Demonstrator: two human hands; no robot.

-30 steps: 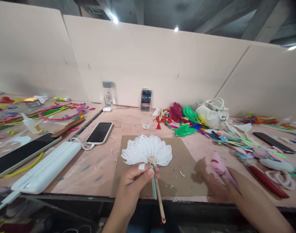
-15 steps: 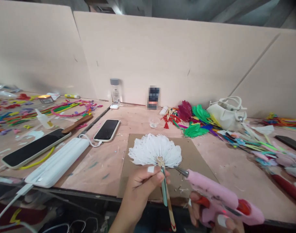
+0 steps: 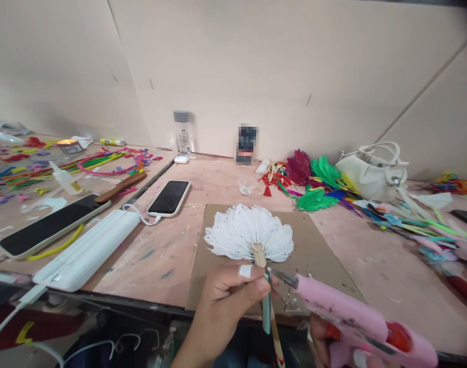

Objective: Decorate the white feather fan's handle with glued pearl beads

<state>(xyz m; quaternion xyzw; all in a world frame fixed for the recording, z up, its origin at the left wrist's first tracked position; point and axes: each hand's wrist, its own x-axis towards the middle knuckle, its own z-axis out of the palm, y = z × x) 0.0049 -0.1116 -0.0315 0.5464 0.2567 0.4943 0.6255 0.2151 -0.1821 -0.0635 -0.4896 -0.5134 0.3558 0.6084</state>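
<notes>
A white, lacy feather-like fan with a wooden handle lies on a brown cardboard sheet. A small heart outline marks the handle's top. My left hand is closed, pinching a teal strip against the handle between thumb and forefinger. The lower handle sticks out below my fingers, past the table edge. A white patch covers one finger. My right hand grips a pink hot glue gun, its metal nozzle pointing left, by the strip's upper end; whether they touch I cannot tell. Part of this hand is cut off below.
A white power bank and phones with a cable are at left. A lit candle stands far left. Coloured feathers, a white handbag and craft strips are at right. A small clear cup sits behind the fan.
The view has tilted down a little. The glue gun's nozzle has come closer to the teal strip's upper end. Both hands keep their hold; the fan appears slightly farther right.
</notes>
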